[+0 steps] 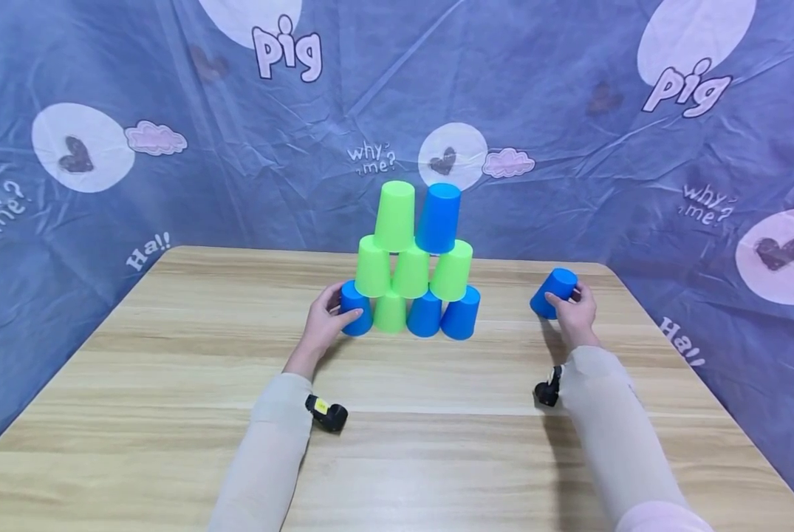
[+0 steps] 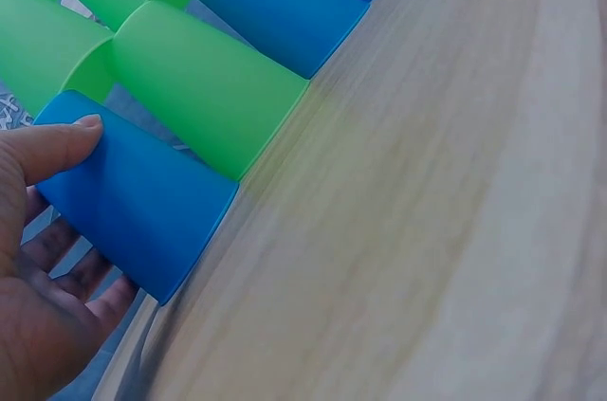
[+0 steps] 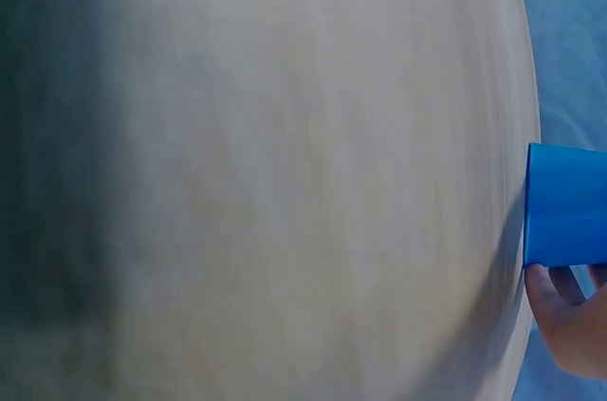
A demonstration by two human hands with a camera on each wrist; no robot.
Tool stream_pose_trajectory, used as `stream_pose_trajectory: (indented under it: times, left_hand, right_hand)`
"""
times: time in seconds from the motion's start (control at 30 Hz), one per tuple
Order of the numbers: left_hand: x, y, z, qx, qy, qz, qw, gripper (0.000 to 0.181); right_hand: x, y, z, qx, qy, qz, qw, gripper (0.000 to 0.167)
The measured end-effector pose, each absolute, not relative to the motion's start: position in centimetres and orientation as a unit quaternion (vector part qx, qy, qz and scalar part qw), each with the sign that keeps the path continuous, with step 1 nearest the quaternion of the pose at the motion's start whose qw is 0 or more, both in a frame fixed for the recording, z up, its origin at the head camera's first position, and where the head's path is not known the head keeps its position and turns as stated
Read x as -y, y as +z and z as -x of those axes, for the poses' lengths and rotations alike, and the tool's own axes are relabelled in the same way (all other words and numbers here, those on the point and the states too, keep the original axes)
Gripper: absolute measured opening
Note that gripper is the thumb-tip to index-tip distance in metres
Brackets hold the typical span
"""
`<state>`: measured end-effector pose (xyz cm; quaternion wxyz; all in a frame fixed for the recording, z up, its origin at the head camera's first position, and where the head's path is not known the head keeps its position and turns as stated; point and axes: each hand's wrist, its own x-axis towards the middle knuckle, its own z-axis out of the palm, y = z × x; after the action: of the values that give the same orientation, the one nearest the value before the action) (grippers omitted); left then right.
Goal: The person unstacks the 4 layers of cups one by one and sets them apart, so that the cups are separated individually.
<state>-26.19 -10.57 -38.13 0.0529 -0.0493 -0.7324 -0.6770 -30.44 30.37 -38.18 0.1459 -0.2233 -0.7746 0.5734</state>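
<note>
Stack of green and blue tapered plastic cups (image 1: 411, 275) stands on pale wooden table (image 1: 410, 458). Four below, three green in middle, two on top, all mouth down. Left hand (image 1: 326, 318) grips blue plastic end cup (image 1: 360, 304) in bottom row, left end. Right hand (image 1: 577, 314) pinches loose blue plastic cup (image 1: 553, 287), well right of stack. Loose cup smooth, upside down, long axis tilted, top leaning right. Touching table? Cannot tell.

Bright head view; dimmer wrist views, right one blurry, shadows (image 3: 47, 136) on tabletop (image 3: 313, 173).
</note>
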Motion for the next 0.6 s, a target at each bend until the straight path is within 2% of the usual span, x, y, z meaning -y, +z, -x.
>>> stream_pose_trajectory:
  times: [0.3,0.6]
  left_hand:
    - [10.9,-40.1,27.5,0.736,-0.672,0.054,0.064,0.053]
    - [10.9,-40.4,27.7,0.730,-0.676,0.063,0.072,0.053]
  right_hand:
    - [-30.2,-38.4,30.4,0.765,0.585,0.227,0.146,0.065]
    - [-30.4,-38.5,30.6,0.759,0.593,0.226,0.146,0.068]
